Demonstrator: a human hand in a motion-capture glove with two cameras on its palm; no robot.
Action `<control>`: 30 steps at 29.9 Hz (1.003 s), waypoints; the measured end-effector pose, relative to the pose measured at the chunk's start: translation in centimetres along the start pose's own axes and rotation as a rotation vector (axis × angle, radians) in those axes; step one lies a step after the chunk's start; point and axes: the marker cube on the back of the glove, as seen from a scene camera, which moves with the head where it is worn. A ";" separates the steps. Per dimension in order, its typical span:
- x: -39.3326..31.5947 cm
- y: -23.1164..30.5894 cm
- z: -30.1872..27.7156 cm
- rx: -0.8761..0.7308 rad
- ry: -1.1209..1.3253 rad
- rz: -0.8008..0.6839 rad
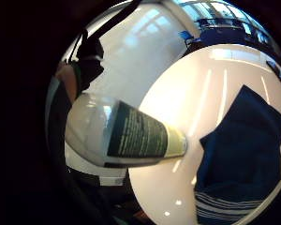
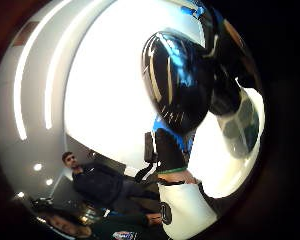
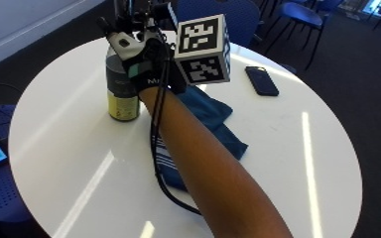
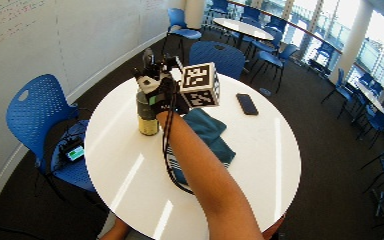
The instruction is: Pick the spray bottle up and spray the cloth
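Near the far-left edge of the round white table [image 3: 65,163] I have my right hand [image 3: 148,69] up at the top of the spray bottle [image 3: 122,96], which from the outside view looks to be standing upright on the tabletop, just beside the blue cloth [image 3: 207,116]. I cannot tell from any view whether my fingers have curled round the neck or only rest against it. The little-finger-side palm view shows the bottle's labelled body close to my palm, with the cloth spread on the tabletop beyond. My judgement: reach is done, while lifting, aiming and spraying are all left. A phone [image 3: 262,80] lies toward the far-right edge, well apart.
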 end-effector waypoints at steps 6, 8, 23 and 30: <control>-1.4 3.6 -0.7 -0.045 -0.045 -0.042; -1.9 5.1 -0.8 -0.073 -0.059 -0.065; -4.5 14.5 -2.5 -0.236 -0.113 -0.234; -5.9 17.3 -3.5 -0.267 -0.108 -0.329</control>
